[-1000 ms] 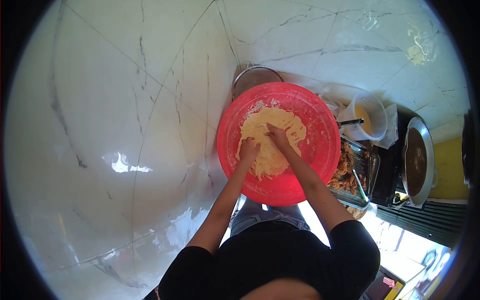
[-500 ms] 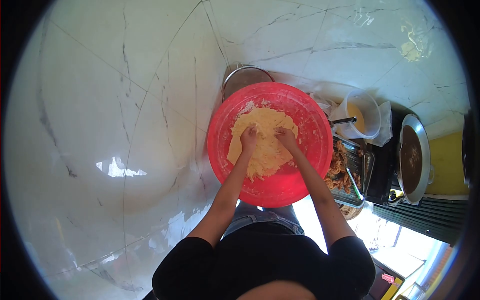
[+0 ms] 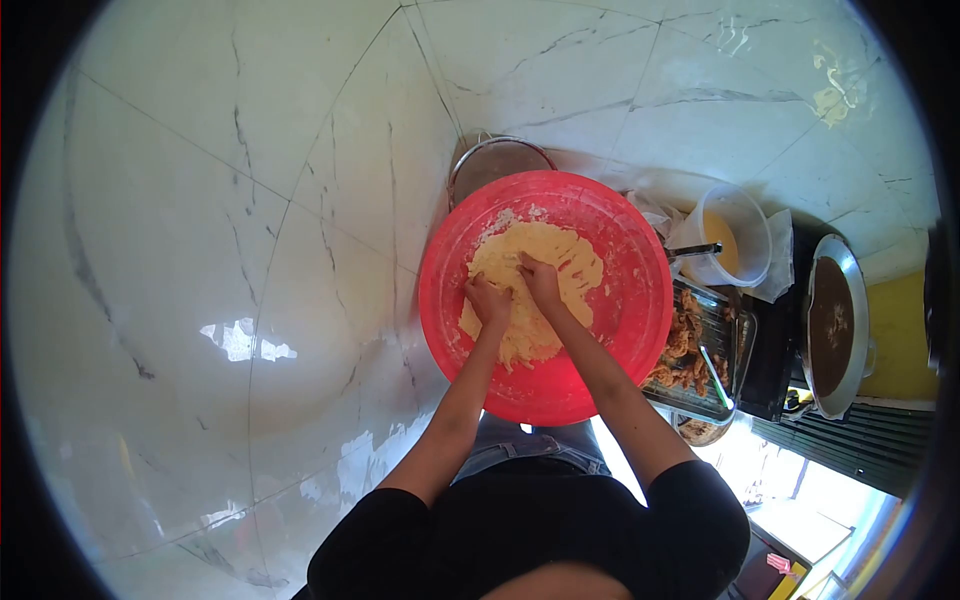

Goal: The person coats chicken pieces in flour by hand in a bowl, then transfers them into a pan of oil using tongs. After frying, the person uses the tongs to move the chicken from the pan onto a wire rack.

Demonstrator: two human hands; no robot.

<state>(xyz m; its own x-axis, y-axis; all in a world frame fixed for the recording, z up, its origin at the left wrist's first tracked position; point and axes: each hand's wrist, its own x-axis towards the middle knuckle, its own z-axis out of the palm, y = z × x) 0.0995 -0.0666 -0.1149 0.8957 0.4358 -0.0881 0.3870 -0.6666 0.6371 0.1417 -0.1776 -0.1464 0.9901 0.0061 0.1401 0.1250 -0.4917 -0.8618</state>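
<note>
A wide red plastic basin (image 3: 640, 330) holds a pale yellow, floury mixture (image 3: 560, 245) spread over its bottom. My left hand (image 3: 488, 298) is down in the left part of the mixture, its fingers curled inward. Just right of it and slightly farther off, my right hand (image 3: 541, 284) has its fingertips pinched together at the mixture's surface. Both hands are closed and nearly side by side. What they hold is too small or too hidden to make out. Finger-drawn grooves mark the mixture on the right side.
A glass-like tray (image 3: 722, 400) of browned fried pieces (image 3: 685, 345) with tongs (image 3: 716, 375) stands right of the basin. Behind it is a clear tub (image 3: 757, 235) of yellow liquid with a dark handle. Farther right sits a pan (image 3: 832, 325) of brown oil. Marbled tile walls (image 3: 330, 200) enclose the corner.
My right hand has moved left across the mixture, close to my left hand. My left hand has shifted slightly left and nearer to me. Fresh grooves show where the right hand was.
</note>
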